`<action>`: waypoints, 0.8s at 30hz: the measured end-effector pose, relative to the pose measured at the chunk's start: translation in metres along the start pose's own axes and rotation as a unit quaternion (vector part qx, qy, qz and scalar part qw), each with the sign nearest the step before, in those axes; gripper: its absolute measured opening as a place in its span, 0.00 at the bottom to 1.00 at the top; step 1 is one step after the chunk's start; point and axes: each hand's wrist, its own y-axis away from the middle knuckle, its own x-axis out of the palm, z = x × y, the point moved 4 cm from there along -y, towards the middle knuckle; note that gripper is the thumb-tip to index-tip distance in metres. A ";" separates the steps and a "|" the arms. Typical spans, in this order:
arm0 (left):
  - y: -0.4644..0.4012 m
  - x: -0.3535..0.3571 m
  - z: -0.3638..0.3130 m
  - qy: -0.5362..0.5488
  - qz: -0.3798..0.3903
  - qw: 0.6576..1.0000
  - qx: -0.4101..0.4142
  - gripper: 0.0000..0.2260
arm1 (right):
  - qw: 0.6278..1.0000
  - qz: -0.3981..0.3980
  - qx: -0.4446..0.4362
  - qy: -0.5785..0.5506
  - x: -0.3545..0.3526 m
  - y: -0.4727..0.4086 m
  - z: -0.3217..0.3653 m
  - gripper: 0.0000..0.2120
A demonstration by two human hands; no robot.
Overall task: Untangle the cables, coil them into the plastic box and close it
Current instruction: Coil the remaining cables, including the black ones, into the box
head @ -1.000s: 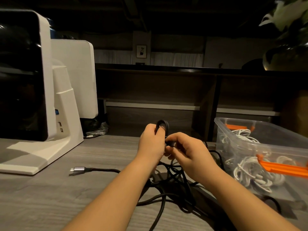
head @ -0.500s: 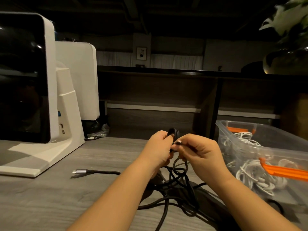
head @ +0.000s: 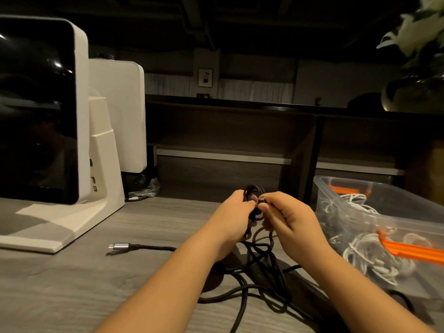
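Cable [head: 258, 267] in black lies in a loose tangle on the grey table [head: 72, 280], near the middle, its strands running mostly from the near edge up toward the hands. One free end runs out to the left, lying flat, with its silver plug [head: 119, 246] pointing left. A small coil of the same cable stands up between the two hands, its loop roughly upright.

The left hand [head: 234, 218] grips this coil, fingers curled round it; the fingertips are hidden behind the loops. The right hand [head: 287, 218] pinches a small dark end piece [head: 261, 200] against the coil between thumb and forefinger, its other fingers curled under. What that piece is cannot be made out in the dim light. Both forearms reach in from the near edge and meet over the tangle, hands raised off the table.

On the right stands the clear plastic box [head: 360, 207], open, cut off by the right edge, holding white cables [head: 370, 253] and orange clips [head: 413, 248]. Part of the black tangle is hidden under the right forearm. A white monitor [head: 81, 111] stands far left.
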 end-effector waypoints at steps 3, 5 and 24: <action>0.000 0.001 0.000 0.035 0.028 0.999 0.001 0.11 | 0.999 0.002 0.016 0.037 0.000 -0.001 -0.003 0.06; 0.000 0.001 0.001 0.063 0.043 0.997 0.007 0.12 | 0.998 -0.004 0.038 0.041 -0.002 -0.002 -0.006 0.06; 0.004 -0.009 -0.003 -0.117 0.068 0.983 0.121 0.11 | 0.869 0.039 0.302 -0.389 -0.008 0.003 -0.027 0.10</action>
